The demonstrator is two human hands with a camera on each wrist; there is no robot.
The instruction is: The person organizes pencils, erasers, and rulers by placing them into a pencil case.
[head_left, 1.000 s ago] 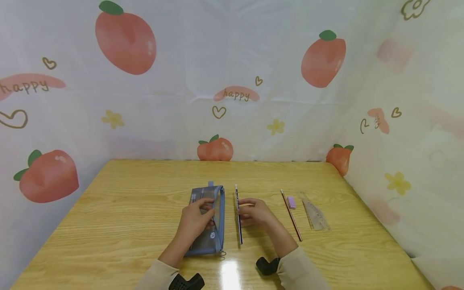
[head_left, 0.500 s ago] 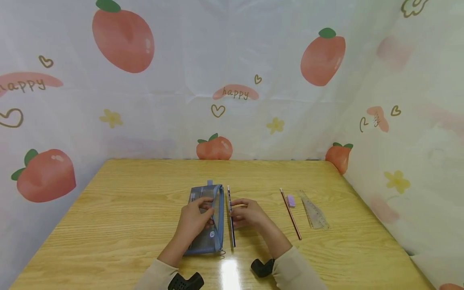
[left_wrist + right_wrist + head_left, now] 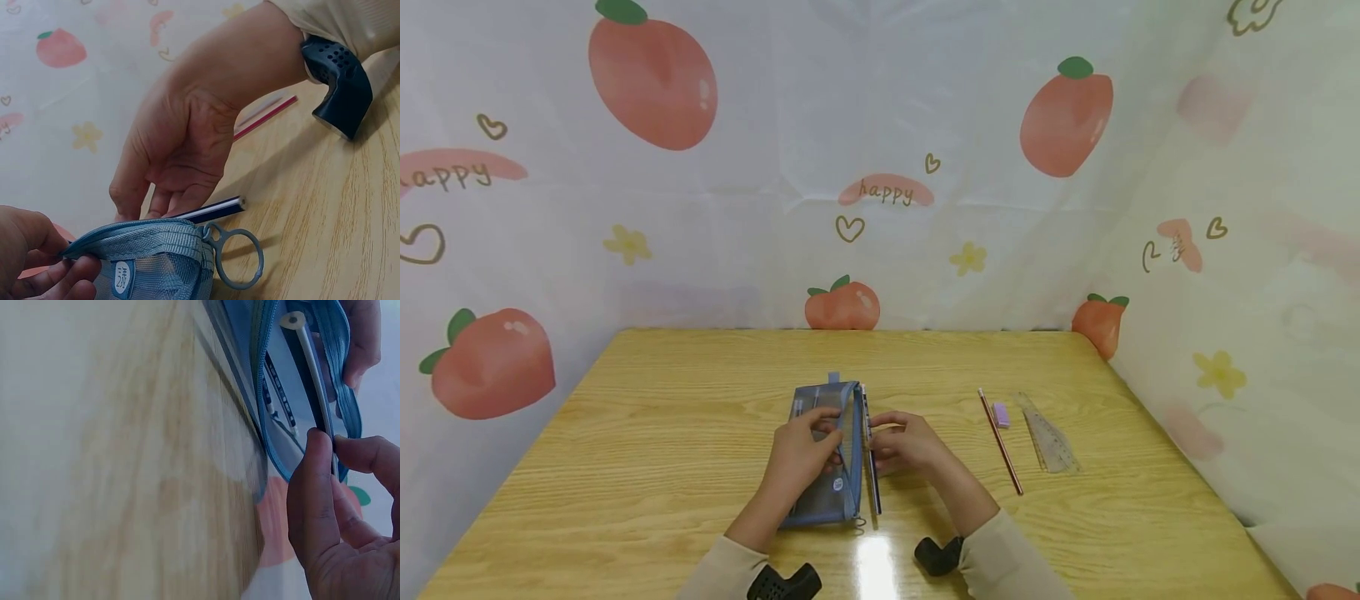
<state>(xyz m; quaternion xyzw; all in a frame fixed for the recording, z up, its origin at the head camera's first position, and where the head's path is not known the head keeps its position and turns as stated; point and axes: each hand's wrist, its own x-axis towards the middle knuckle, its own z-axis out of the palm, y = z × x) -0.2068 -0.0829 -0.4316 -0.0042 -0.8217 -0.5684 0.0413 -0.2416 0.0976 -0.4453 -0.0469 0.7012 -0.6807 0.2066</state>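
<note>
A blue mesh pencil case (image 3: 820,504) lies on the table with its zip open along the right side. My left hand (image 3: 805,454) pinches the upper edge of its mouth and holds it apart. Between thumb and fingers, my right hand (image 3: 912,446) pinches a dark blue and white pencil (image 3: 875,487) lengthwise beside that opening. In the right wrist view the pencil's flat, unsharpened end (image 3: 292,321) is in line with the mouth between the two zip edges. Farther in, patterned pencils (image 3: 280,394) show inside the case. A ring (image 3: 240,259) hangs from the zip end.
To the right on the wooden table (image 3: 700,375) lie a reddish-brown pencil (image 3: 1002,446), a small purple eraser (image 3: 1002,415) and clear rulers (image 3: 1051,440). A white cloth printed with peaches (image 3: 842,305) hangs behind and at the sides.
My right hand has moved left with the blue pencil, from a gap away up to the mouth of the pencil case. My left hand keeps its hold on the case edge.
</note>
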